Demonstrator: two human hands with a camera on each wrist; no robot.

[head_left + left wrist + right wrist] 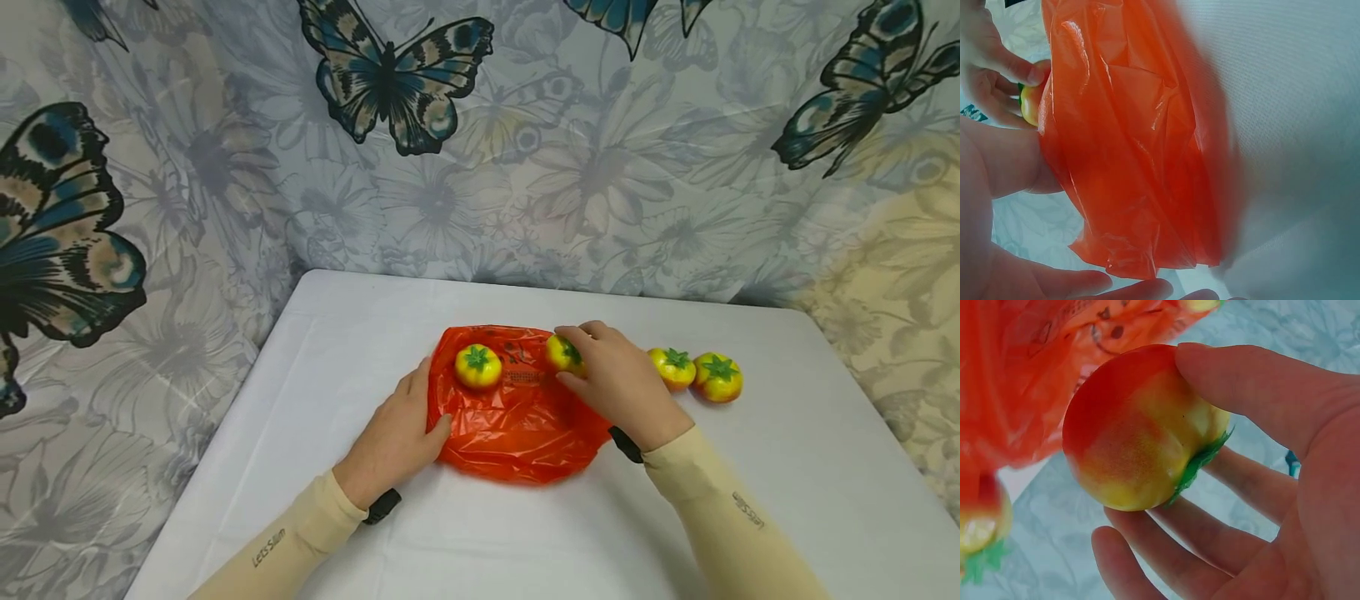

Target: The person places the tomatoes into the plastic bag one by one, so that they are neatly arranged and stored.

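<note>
A red plastic bag [495,433] lies on the white table. One yellow-and-red tomato [478,367] with a green leafy top sits on it, left of centre. My right hand [618,379] grips a second such tomato [564,355] over the bag's right side; in the right wrist view the thumb presses this tomato [1141,434] from above, with fingers beneath. Along the bag's left edge rests my left hand [397,425], its fingers extended and its thumb at the near side. The left wrist view shows those straight fingers [1085,281] beside the hanging red plastic.
Two more tomatoes, a nearer-in one [672,368] and an outer one [717,377], stand side by side on the table [787,467] to the right of my right hand. Behind the table hangs a butterfly-patterned cloth [442,200].
</note>
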